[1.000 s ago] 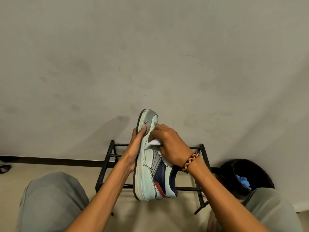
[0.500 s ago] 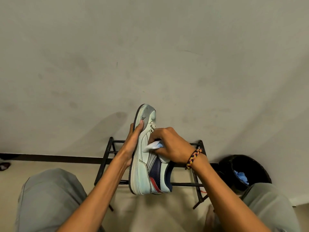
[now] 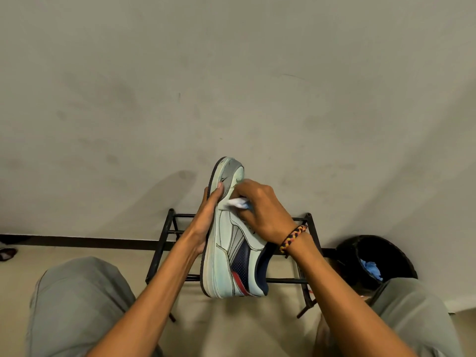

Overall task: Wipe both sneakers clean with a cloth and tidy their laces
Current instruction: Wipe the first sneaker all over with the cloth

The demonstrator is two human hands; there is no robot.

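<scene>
A pale mint sneaker (image 3: 221, 266) with navy and red side panels stands on end in the air, toe up, sole facing left. My left hand (image 3: 206, 217) grips it from the sole side, thumb on the toe's edge. My right hand (image 3: 260, 210) holds a small white cloth (image 3: 238, 202) bunched in its fingers and presses it against the upper near the toe. The laces lie hidden under my right hand. Only one sneaker is in view.
A black metal shoe rack (image 3: 164, 243) stands against the wall behind the sneaker. To the right sits a black bin (image 3: 360, 251) with blue material (image 3: 371, 269) inside. My grey-trousered knees (image 3: 77, 305) frame the bottom corners. A dark object (image 3: 7, 253) lies at far left.
My right hand with the cloth slid down the side of the upper and has come back up toward the toe. The sneaker stays held upright in my left hand.
</scene>
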